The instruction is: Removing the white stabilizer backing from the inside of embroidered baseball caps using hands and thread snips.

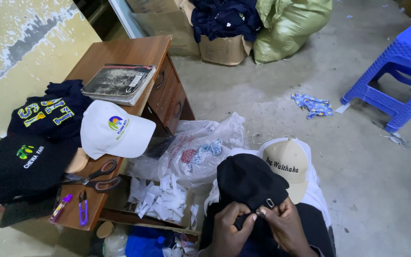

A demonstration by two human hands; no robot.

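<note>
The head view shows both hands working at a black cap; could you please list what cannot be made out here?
- Black cap: its front faces away, so any design is hidden.
- Left hand and right hand: the bottom edge cuts off the wrists; whatever the fingertips pinch at the strap's metal buckle is too small to tell.
- Beige cap: the black cap covers its lower part.
- Drawer: paper scraps hide its bottom.

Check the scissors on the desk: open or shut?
Open. The scissors lie flat on the desk with their brown handles spread apart; the blades run under the black cap.
</note>
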